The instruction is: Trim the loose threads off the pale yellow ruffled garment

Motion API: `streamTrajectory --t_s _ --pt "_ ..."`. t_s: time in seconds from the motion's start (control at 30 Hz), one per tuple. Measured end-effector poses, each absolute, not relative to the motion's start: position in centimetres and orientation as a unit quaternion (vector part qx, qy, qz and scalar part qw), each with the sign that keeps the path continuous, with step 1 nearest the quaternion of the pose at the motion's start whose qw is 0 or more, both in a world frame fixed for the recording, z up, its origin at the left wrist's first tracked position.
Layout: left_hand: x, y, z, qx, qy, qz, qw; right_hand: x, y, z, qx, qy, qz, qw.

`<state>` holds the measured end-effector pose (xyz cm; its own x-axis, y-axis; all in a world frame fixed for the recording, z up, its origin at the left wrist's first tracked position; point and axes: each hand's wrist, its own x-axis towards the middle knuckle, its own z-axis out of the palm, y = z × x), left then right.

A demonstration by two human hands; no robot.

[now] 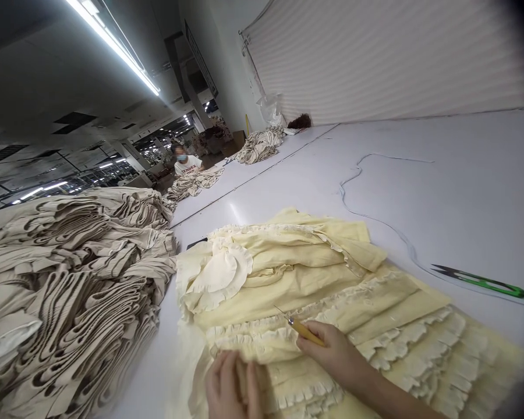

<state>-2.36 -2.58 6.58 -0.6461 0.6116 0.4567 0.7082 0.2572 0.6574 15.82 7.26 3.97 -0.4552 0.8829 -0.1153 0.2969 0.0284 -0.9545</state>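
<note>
A pale yellow ruffled garment (305, 285) lies spread over the table in front of me, with rows of cream frills and a round frilled collar piece (220, 270) at its left end. In my right hand (332, 352) is an awl (305, 331) with a yellow wooden handle; its thin metal point reaches up and left, just above the cloth. My left hand (231, 387), slightly blurred, rests low on the garment with its fingers curled together at the fabric. The cloth right at those fingertips is partly hidden.
Beige ribbed garments (82, 302) are piled high on the left. Green-handled thread snips (480, 282) lie at the right beside a long pale cord (375, 215). Further along the table are more beige clothes (259, 145) and a masked person (187, 163).
</note>
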Motion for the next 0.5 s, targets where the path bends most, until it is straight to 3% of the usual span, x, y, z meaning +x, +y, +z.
streamTrajectory --t_s 0.1,0.23,0.37,0.43,0.5 --pt "-2.2 -1.9 4.6 -0.563 -0.725 -0.363 0.158 16.4 7.4 4.3 -0.424 -0.648 0.569 0.276" --pt "-2.5 -0.7 3.9 -0.61 -0.703 -0.293 0.222 18.8 7.6 4.1 -0.433 -0.659 0.546 0.283" --pt "-2.6 -0.1 4.2 -0.611 -0.7 -0.264 0.258 23.4 9.5 2.5 -0.51 -0.761 0.29 0.276" --pt "-2.6 -0.1 4.2 -0.617 -0.693 -0.256 0.273 25.5 10.9 1.6 -0.532 -0.797 0.169 0.231" --pt "-2.6 0.0 4.1 -0.618 -0.689 -0.251 0.283 26.9 12.1 0.9 -0.526 -0.812 0.137 0.213"
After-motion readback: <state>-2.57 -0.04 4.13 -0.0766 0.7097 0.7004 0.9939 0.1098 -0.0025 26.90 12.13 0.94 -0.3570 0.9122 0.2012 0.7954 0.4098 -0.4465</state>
